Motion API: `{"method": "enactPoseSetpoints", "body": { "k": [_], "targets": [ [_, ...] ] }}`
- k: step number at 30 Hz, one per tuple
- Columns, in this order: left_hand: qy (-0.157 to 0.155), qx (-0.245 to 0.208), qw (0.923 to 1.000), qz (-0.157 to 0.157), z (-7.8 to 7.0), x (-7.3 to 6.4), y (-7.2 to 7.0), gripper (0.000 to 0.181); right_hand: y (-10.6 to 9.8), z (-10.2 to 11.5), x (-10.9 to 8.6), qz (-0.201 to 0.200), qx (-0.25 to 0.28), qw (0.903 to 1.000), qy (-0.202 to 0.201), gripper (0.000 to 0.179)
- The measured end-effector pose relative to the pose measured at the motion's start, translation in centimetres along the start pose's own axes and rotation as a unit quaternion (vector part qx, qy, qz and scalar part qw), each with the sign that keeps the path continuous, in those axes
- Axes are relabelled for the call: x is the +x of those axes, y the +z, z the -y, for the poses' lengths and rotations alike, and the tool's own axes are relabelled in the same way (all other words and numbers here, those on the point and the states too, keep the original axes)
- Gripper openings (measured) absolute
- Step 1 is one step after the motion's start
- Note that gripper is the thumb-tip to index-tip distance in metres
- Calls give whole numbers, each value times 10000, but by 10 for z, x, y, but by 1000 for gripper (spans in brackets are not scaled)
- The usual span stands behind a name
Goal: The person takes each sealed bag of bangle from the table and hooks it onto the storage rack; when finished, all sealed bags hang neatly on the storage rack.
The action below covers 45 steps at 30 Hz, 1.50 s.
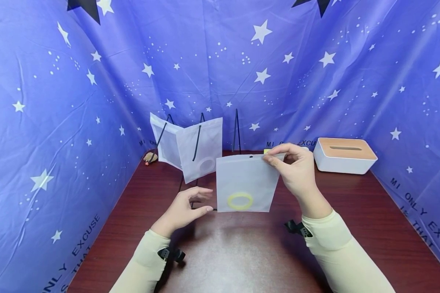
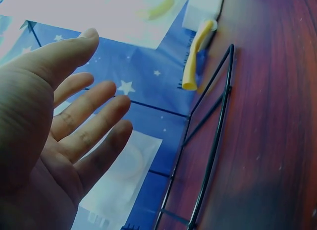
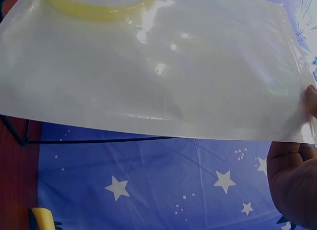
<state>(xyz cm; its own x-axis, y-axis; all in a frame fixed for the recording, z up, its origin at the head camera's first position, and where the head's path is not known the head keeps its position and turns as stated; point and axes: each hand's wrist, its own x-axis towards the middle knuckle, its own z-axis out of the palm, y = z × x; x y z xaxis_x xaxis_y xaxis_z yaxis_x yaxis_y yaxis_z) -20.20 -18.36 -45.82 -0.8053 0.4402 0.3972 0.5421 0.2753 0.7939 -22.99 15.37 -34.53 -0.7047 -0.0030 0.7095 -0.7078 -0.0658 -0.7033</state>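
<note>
My right hand (image 1: pixel 297 169) pinches the upper right corner of a frosted zip bag (image 1: pixel 245 175) between thumb and fingers. A yellow ring (image 1: pixel 229 201) shows through near the bag's bottom. In the right wrist view, the bag (image 3: pixel 148 81) spreads across most of the picture, with the ring (image 3: pixel 94 12) at its top edge. Left of the bag, my left hand (image 1: pixel 185 207) is held with parted, relaxed fingers and nothing in it. Behind it stands a black wire rack (image 2: pixel 218 126) with hooks. Two similar frosted bags (image 1: pixel 166 142) hang there; the nearer bag (image 1: pixel 201 142) contains a pale ring.
A white tissue box (image 1: pixel 344 158) with a wooden lid stands at the back right. At the back left lies a small beige object (image 1: pixel 150 157). The left wrist view shows a yellow tube-like thing (image 2: pixel 195 61) beyond the rack. A starry blue curtain (image 1: pixel 212 61) surrounds the dark red table (image 1: pixel 370 232).
</note>
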Motion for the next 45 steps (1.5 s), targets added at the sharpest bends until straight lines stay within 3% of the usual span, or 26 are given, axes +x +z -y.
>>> {"method": "enactPoseSetpoints", "body": {
  "k": [5, 15, 24, 33, 45],
  "targets": [
    [-117, -203, 9997, 43, 19, -1, 7, 43, 5, 0, -1, 10, -3, 10000, 13, 14],
    [-78, -169, 9996, -227, 19, 4, 18, 20, 12, 1, -2, 175, 279, 9994, 100, 13],
    [55, 32, 9979, -642, 10, 5, 22, 12, 18, 0, -2, 384, 343, 9986, 140, 12],
    [387, 114, 9944, -979, -15, 4, 15, 12, 24, 2, 1, 470, 135, 9984, 282, 10],
    [362, 119, 9927, -1142, -14, 4, 9, 10, 30, 0, 6, 425, -153, 9983, 376, 9]
  ]
}}
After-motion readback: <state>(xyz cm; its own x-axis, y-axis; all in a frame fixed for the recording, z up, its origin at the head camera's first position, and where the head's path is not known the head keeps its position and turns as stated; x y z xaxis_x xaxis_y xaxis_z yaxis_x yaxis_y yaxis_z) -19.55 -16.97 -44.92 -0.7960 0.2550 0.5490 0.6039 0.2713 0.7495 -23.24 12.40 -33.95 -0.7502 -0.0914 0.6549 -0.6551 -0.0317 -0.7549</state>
